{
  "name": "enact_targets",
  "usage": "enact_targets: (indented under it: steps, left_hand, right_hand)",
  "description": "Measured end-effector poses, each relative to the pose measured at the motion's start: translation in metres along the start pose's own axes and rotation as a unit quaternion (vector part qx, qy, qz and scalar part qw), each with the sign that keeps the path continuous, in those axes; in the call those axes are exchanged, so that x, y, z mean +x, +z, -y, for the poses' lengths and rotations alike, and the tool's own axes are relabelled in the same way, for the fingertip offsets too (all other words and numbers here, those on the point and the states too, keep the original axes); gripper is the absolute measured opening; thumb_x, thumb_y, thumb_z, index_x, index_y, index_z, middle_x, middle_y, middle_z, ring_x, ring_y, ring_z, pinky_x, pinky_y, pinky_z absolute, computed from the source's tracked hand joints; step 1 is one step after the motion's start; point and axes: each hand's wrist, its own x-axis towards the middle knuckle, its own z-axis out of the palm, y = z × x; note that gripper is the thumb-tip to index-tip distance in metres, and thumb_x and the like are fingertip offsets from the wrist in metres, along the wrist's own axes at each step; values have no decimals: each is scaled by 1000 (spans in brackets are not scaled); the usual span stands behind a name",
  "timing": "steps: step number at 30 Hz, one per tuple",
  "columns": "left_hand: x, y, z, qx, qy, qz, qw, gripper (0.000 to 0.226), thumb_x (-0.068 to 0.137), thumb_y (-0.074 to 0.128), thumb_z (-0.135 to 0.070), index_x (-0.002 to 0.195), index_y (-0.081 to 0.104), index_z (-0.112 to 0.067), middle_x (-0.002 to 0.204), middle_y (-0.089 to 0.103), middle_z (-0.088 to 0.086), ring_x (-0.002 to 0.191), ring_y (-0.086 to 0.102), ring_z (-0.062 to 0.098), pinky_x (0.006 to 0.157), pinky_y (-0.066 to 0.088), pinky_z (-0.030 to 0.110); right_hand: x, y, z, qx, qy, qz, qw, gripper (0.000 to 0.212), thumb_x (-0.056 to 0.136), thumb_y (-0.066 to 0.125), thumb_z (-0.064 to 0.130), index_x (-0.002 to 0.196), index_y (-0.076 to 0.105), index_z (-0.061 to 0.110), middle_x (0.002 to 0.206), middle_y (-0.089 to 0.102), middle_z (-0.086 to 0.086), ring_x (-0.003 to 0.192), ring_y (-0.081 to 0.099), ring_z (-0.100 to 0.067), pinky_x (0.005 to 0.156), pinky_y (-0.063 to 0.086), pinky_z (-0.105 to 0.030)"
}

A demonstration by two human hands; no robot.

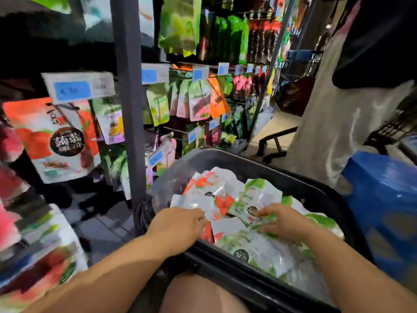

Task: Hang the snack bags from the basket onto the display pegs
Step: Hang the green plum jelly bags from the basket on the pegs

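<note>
Left hand [180, 224]: lower centre of the frame, reaching into the basket; its curled fingers pinch the edge of a white-and-red foil snack bag [196, 203].
Right hand [284, 220]: just right of the left one, fingers and thumb bent round a white-and-green foil snack bag [259, 199]; blur softens the grip.
Loose pile of snack bags [255, 247]: lying flat and overlapping inside the basket, under both hands.
Black plastic basket [228, 160]: lower right of centre, in front of the person's knee.
Metal display pegs [225, 70]: upper centre, with blue price tags; green, pink and orange bags hang from them.
Large red strawberry-print bag [52, 141]: hanging at the left, left of a grey upright post [128, 98].
Blue box [383, 199]: right edge, beside the basket.
</note>
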Motion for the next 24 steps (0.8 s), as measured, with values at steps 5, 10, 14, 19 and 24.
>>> enact_targets:
  steps: [5,10,14,19,24]
  left_hand:
    - [-1,3,1,39,61,-25,997,31,103,31,-44,103,55,-24,106,64,-5,103,59,22,83,47,37]
    - [1,2,3,80,81,-81,990,16,87,61,-42,82,55,-28,71,61,-15,62,62,10,46,49,29]
    - [-1,8,0,37,89,-84,992,28,104,33,-36,107,60,-28,103,64,-5,95,63,29,74,51,40]
    - [2,4,-5,72,26,-3,997,34,105,25,-41,115,55,-28,114,62,-4,106,57,25,81,45,38]
    - [4,11,-2,40,7,-1,999,35,103,26,-44,102,55,-25,101,66,-2,95,58,23,68,33,32]
  right_hand:
    - [9,2,-8,20,26,17,999,29,76,81,48,93,57,46,108,54,18,108,55,-10,90,45,-22]
    - [8,4,2,63,24,68,995,31,76,81,48,99,64,37,94,55,22,89,54,0,74,40,-14]
    - [8,6,2,75,53,104,990,66,58,85,63,115,61,38,123,56,11,115,53,-13,104,42,-34]
    - [6,4,9,31,75,121,989,78,56,86,63,122,60,30,130,55,8,120,52,-19,106,41,-39]
    - [5,-3,5,28,112,87,990,81,65,84,58,131,55,21,133,56,3,117,54,-21,100,43,-35]
